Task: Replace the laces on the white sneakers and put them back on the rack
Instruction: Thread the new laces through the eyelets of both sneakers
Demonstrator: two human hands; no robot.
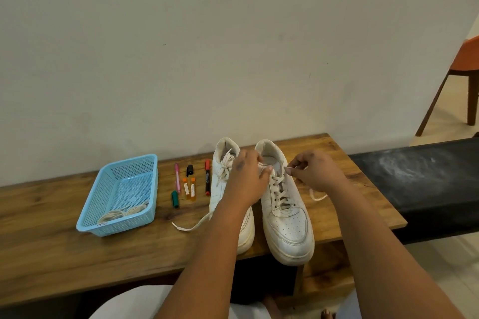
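Both hands are pinching lace ends over the right sneaker [285, 204], left hand [248, 176] and right hand [315, 172] either side of its top eyelets, toe pointing near.

White sneakers [285, 204], cream laces [278, 189]; light-blue mesh-patterned basket [85, 217]; brown wood-grain table [51, 241]; red marker [207, 180].

Home interior: wooden bench [64, 248], plain wall [207, 46], orange chair [466, 59].

Handwritten mark on blue basket [118, 225] front rim, illegible. Print on red marker [207, 180], orange tubes [189, 188]: too small to read.
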